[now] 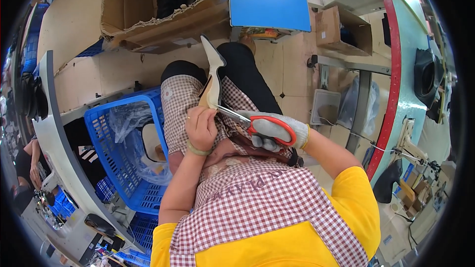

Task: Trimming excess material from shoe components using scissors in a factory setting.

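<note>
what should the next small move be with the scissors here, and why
Probably ease the bare left hand slightly back from the red-handled scissors before any cut: their tips reach the near end of the pale shoe, close beside its fingers, while only the gloved right hand is covered.

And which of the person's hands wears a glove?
The right hand, gripping the red-handled scissors, wears the grey glove; the left hand, pinching the pale shoe-shaped piece, is ungloved.
</note>
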Available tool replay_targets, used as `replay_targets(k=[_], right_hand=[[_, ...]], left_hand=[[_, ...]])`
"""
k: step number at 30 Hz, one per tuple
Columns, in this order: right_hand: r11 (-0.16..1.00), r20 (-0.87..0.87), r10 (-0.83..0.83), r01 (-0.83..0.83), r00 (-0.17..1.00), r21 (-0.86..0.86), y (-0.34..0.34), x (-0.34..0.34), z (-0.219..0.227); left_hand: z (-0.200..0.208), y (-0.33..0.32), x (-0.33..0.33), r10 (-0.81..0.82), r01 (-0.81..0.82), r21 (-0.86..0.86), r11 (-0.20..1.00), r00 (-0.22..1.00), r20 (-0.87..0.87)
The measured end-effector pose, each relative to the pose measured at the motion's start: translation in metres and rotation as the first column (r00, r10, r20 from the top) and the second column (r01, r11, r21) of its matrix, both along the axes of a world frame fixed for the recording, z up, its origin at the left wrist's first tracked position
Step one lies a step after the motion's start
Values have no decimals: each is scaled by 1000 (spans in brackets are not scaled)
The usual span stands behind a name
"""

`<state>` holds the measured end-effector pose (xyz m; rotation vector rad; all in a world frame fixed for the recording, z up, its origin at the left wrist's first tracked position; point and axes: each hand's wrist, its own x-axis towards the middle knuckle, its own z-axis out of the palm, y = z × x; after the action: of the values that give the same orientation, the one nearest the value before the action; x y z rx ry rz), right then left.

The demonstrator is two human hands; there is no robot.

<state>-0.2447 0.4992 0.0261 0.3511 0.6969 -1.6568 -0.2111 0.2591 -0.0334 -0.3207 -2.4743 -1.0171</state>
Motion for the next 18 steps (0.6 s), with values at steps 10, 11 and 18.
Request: replay_targets(k=[10, 11, 18], right_hand=[[995, 50, -69, 66, 996, 71, -12, 10, 1], [993, -2, -49, 49, 999, 104, -12, 9, 5], [981, 144, -143, 121, 979, 149, -16, 22, 7]], left_hand=[[-1, 1, 0, 12, -12, 10, 1000, 1000, 17], [-1, 1, 0, 17, -17, 16, 1000, 999, 30], [-2, 5, 3, -22, 19, 40, 999, 998, 60]])
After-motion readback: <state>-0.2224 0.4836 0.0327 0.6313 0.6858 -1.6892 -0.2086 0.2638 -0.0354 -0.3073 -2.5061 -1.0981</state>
